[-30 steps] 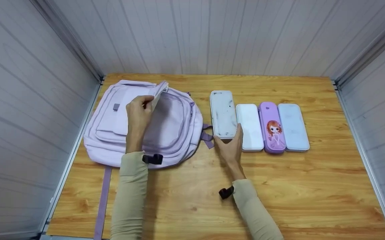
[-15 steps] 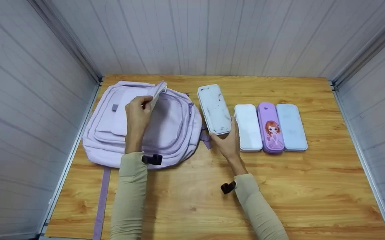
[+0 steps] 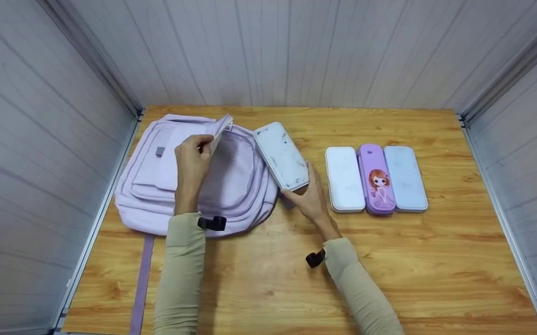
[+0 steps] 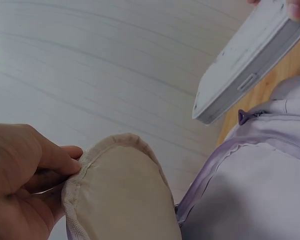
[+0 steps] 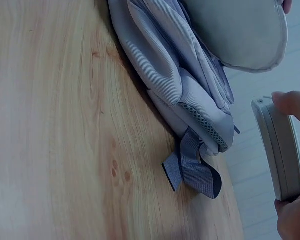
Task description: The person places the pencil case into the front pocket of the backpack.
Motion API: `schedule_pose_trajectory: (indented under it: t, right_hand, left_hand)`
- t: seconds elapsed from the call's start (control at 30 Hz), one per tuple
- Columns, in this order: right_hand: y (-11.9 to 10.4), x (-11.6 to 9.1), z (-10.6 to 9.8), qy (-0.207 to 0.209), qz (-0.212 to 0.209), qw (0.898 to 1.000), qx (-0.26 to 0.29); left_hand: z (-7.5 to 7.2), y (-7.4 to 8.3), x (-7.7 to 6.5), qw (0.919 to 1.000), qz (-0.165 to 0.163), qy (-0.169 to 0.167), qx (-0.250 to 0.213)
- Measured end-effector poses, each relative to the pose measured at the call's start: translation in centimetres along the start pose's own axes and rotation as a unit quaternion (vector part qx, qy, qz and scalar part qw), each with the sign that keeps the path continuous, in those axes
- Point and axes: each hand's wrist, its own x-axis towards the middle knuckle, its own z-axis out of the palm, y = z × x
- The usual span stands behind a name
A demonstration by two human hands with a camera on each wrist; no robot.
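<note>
A light purple backpack [image 3: 152,211] lies on the left of the wooden table with its front compartment unzipped. My left hand [image 3: 193,160] pinches the edge of the opened flap [image 4: 125,195], lifting it so the pale lining shows in the left wrist view. My right hand [image 3: 310,195] grips a white pencil case [image 3: 281,153] with dark scuffs by its near end, thumb on one side and fingers on the other. Tilted to the left, the case overlaps the backpack's right edge in the head view. In the right wrist view the case [image 5: 277,150] is held up above the table.
To the right stand a white case [image 3: 345,179], a purple case [image 3: 375,163] with a cartoon girl and a light blue case [image 3: 406,179] in a row. A purple strap [image 3: 142,284] trails toward the front edge. Pale panels [image 3: 268,51] wall the table in.
My right hand has lifted the scuffed white pencil case away from the row and carried it left to the backpack, turning its far end leftward. The left hand keeps holding the flap.
</note>
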Motion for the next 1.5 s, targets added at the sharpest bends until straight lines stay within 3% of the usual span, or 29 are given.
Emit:
schedule_pose_trajectory:
  t: [0.17, 0.4, 0.8, 1.13, 1.5]
  right_hand:
    - [-0.3, 0.2, 0.6, -0.033, -0.017, 0.999, 0.015]
    - [-0.5, 0.4, 1.4, -0.055, -0.046, 0.997, -0.004]
    - [-0.3, 0.9, 2.6, -0.092, -0.038, 0.995, -0.010]
    - [-0.8, 1.6, 3.7, -0.132, -0.093, 0.986, -0.039]
    - [-1.0, 2.1, 4.6, -0.157, -0.094, 0.982, -0.048]
  left_hand:
    - [-0.1, 0.0, 0.0, 1.0000, 0.001, 0.000, -0.001]
    - [0.0, 0.0, 0.0, 1.0000, -0.007, -0.005, -0.001]
    - [0.0, 0.0, 0.1, 1.0000, 0.003, -0.007, -0.003]
    - [0.0, 0.0, 0.1, 0.9999, 0.009, -0.001, -0.005]
    - [0.1, -0.1, 0.0, 1.0000, 0.008, -0.003, -0.004]
